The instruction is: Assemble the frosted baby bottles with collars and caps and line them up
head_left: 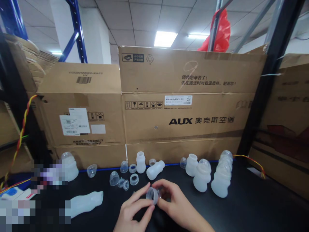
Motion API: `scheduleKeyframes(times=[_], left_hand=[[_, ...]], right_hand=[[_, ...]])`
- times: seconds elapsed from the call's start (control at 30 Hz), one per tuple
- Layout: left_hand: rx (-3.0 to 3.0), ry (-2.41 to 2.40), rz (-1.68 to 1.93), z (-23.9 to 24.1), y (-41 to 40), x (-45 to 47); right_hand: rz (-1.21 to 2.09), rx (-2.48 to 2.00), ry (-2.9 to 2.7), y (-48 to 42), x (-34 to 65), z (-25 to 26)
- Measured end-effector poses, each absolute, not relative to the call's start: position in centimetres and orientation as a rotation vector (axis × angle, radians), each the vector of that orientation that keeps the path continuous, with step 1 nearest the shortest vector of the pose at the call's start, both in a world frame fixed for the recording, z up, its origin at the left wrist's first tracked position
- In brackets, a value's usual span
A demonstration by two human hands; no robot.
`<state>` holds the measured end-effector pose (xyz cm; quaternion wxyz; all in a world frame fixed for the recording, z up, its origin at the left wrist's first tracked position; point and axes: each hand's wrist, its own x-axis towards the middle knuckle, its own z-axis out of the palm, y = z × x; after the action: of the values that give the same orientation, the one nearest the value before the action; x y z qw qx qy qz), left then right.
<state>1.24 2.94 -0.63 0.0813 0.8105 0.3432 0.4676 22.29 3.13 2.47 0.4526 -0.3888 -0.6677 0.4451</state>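
Note:
My left hand [131, 209] pinches a translucent threaded bottle ring [152, 195] by its rim, just above the black tabletop. On the other side of it, my right hand [176, 199] has its fingers closed on a small see-through piece, which looks like a bottle teat [159, 193], against the ring. The fingers partly cover this piece. Behind my hands lies a frosted bottle [155, 170] on its side, and an upright frosted bottle [141, 162] stands beside it. Two loose rings, one a lower ring [134, 179], are nearby, with teats [123, 183] and a domed cap [114, 178].
Capped frosted bottles [202, 175] stand at the right, with an open bottle [191, 165] alongside. A long frosted bottle [85, 203] lies at the left. Cardboard sheets [188, 129] wall the back, and black rack posts [263, 77] flank the table [241, 212].

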Motion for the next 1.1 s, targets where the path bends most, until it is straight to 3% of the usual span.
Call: scheduleKeyframes(times=[0.23,0.6,1.1], left_hand=[[2.101,1.077,1.500,0.0,2.2,2.0],[2.072,1.248,1.590,0.1,2.2,1.9],[1.794,1.060,1.501,1.1,2.0,2.0]], right_hand=[[1.094,-0.958,-1.589,3.0,22.0,3.0],[1.026,-1.017,-1.605,2.5,21.9,4.0],[1.267,-0.841,-1.404,3.2,21.6,3.2]])
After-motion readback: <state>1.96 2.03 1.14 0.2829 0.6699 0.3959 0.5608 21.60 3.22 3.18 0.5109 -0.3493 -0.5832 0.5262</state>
